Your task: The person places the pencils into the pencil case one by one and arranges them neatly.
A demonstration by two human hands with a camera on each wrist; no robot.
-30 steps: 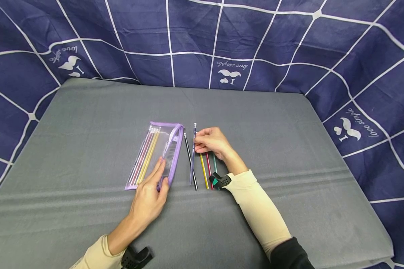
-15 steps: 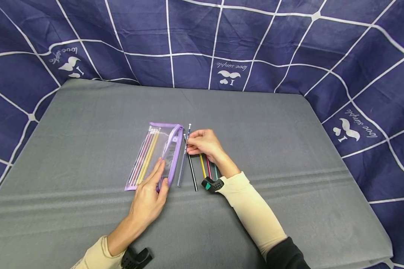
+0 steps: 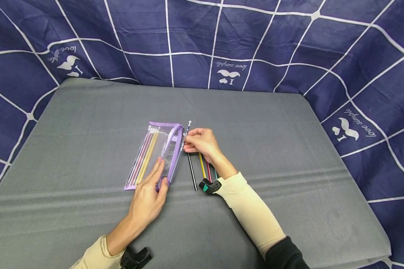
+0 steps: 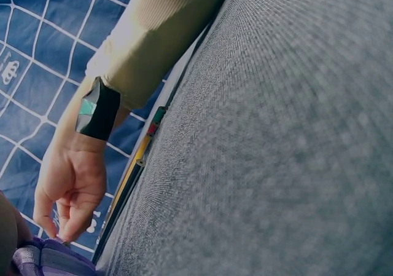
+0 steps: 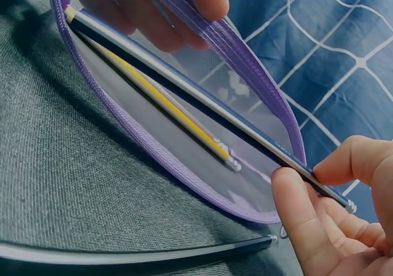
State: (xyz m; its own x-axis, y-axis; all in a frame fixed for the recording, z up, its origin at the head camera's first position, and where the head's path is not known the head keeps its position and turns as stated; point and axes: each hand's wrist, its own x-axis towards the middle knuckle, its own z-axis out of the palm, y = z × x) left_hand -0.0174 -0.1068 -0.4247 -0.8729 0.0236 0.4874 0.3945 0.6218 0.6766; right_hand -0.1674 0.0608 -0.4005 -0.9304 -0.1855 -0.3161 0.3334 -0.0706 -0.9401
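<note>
A clear pencil pouch with purple trim (image 3: 164, 123) lies on the grey surface, several pencils inside. My left hand (image 3: 149, 198) grips its zipped side; the right wrist view shows the thumb over the upper purple edge, fingers behind the clear plastic, and the mouth gaping. My right hand (image 3: 202, 144) pinches a dark blue pencil (image 5: 202, 104) near its eraser end. That pencil slants across the gaping mouth, its far tip at the opposite end of the opening. Just right of the pouch lies a black pencil (image 3: 192, 173), partly under my right hand.
A yellow pencil (image 3: 202, 166), a red pencil (image 3: 208, 172) and a green pencil (image 3: 216, 174) lie partly hidden beneath my right hand and wrist. A navy checked cloth (image 3: 192, 37) hangs behind and beside the grey padded surface (image 3: 272, 123).
My right hand has carried the blue pencil left, from above the black pencil to the pouch's mouth, tilting it along the purple edge. My left hand and the pouch have stayed put.
</note>
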